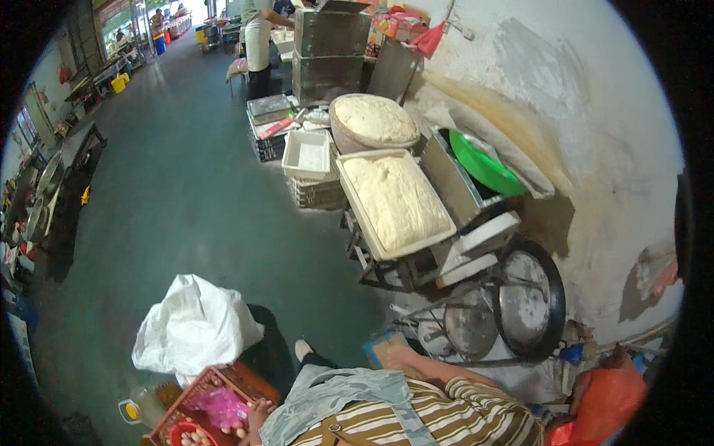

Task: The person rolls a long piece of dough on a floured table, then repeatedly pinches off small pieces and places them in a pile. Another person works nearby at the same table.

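Observation:
At the lower left, my left hand (258, 416) is at the right-hand rim of a red plastic crate (195, 386), its fingers curled over the edge. In the crate lie a pink plastic bag (225, 406) and a red bowl (175, 430) with several eggs (196, 438). My right hand (401, 358) is low and right of the middle, gripping a flat brown piece with a blue edge (381, 348), which looks like cardboard. Part of that piece is hidden under the hand.
A white woven sack (195, 327) stands beyond the crate, with a plastic jug (141, 407) beside it. Ahead, a white tub of dough (394, 199) sits on a stand, near a round dough basin (374, 120). Round pans (529, 301) lean by the wall. A person (258, 44) stands farther off.

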Demonstrator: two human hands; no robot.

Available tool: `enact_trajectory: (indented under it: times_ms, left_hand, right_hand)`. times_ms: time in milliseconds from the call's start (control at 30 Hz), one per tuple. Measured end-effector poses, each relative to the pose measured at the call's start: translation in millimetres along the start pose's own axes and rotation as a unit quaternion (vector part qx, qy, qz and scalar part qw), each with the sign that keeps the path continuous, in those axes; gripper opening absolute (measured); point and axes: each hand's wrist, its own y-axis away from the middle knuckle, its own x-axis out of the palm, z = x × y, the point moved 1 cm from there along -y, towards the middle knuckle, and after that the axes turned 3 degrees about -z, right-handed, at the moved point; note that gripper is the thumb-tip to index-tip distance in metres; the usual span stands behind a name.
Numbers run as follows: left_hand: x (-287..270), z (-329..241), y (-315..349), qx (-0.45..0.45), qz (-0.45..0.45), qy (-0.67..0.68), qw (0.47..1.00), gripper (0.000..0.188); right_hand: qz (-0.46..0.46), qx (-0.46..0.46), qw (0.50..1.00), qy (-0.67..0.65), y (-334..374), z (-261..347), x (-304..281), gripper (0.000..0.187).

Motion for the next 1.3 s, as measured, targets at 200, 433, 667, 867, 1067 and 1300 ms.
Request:
enact_trajectory:
  times_ms: [200,433,667,867,1067,1300]
  left_hand:
    - [-99,-76,-174,-0.311,-0.084,0.342,0.883,0.041]
    - [-119,-105,-332,-0.301,-0.097,0.311,0.896,0.04]
    - [-124,-96,-397,-0.3,-0.08,0.305,0.9,0.024]
    - [-131,-71,-439,-0.394,-0.18,0.294,0.852,0.028]
    - [-147,-45,-513,-0.392,-0.149,0.192,0.887,0.023]
    - [-279,-25,-673,-0.407,-0.162,0.349,0.829,0.02]
  right_hand:
    - [-0.126,0.048,0.988,0.075,16,120,26,0.049]
    - [-0.044,-0.032,0.982,0.182,-109,202,-17,0.038]
    - [0.007,-0.094,0.959,0.266,-247,422,36,0.028]
    - [-0.042,-0.025,0.997,0.053,-286,659,117,0.036]
    - [-0.059,-0.108,0.984,0.133,-345,783,185,0.041]
    - [0.022,-0.029,0.962,0.272,-404,819,267,0.047]
